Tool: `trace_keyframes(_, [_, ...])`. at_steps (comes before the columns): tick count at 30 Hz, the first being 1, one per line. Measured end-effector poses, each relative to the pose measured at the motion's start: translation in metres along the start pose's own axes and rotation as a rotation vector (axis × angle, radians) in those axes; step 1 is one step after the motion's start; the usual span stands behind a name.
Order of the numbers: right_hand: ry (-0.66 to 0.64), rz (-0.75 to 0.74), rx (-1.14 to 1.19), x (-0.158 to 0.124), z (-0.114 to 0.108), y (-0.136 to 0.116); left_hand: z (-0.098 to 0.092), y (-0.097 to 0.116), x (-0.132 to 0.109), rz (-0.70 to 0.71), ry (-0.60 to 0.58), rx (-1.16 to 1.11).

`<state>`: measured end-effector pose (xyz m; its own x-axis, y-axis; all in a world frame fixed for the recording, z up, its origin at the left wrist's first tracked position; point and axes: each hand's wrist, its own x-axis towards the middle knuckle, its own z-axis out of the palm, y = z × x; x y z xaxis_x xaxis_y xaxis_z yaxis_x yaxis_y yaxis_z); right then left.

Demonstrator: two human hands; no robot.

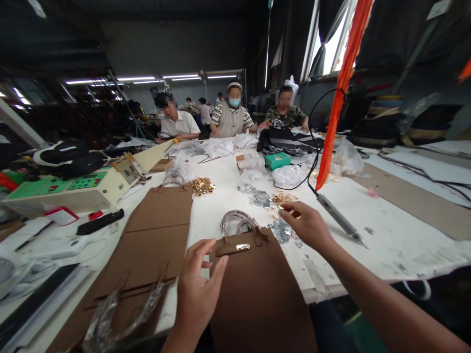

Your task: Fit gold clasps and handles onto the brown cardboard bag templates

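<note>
My left hand (198, 284) is open, thumb and fingers apart, at the left edge of a brown bag panel (257, 289). Wrapped handles (237, 220) are attached to the panel's far end, and a shiny metal clasp plate (243, 247) sits on its brown strap. Over small metal parts, my right hand (307, 225) has its fingers bent together in a pinch. What lies between those fingertips is too small to make out. Just beyond them is a pile of gold fittings (283, 197), with silver plates (281, 230) scattered beside it.
More brown panels (158, 211) lie at left, beside a cream-and-green machine (73, 189). A corded pen-like tool (338, 218) hangs at right near an orange strip (340, 98). Another gold heap (202, 186) and a green box (277, 161) are farther back. Several people sit across the table.
</note>
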<state>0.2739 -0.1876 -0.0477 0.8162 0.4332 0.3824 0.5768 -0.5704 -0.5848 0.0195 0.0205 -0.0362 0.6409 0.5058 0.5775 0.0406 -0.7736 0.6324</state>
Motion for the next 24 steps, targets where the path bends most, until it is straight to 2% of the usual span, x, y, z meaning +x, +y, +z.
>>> trace_keyframes(3, [-0.203,0.162,-0.241,0.017,0.027,0.012,0.027,-0.049,-0.008,-0.065,-0.112,0.085])
trace_keyframes(6, [-0.282,0.237,-0.356,0.03,0.055,0.023,0.036,-0.07,-0.015,-0.081,-0.154,0.157])
trace_keyframes(9, [-0.351,0.281,-0.437,0.036,0.075,0.031,0.037,-0.071,-0.017,-0.11,-0.165,0.2])
trace_keyframes(13, [-0.43,0.294,-0.478,0.043,0.086,0.04,0.038,-0.07,-0.02,-0.236,-0.211,0.118])
trace_keyframes(20, [-0.536,0.188,-0.505,0.059,0.087,0.043,0.036,-0.071,-0.011,-0.363,-0.269,-0.107])
trace_keyframes(24, [-0.55,0.112,-0.521,0.061,0.084,0.038,0.036,-0.068,-0.002,-0.353,-0.269,-0.181])
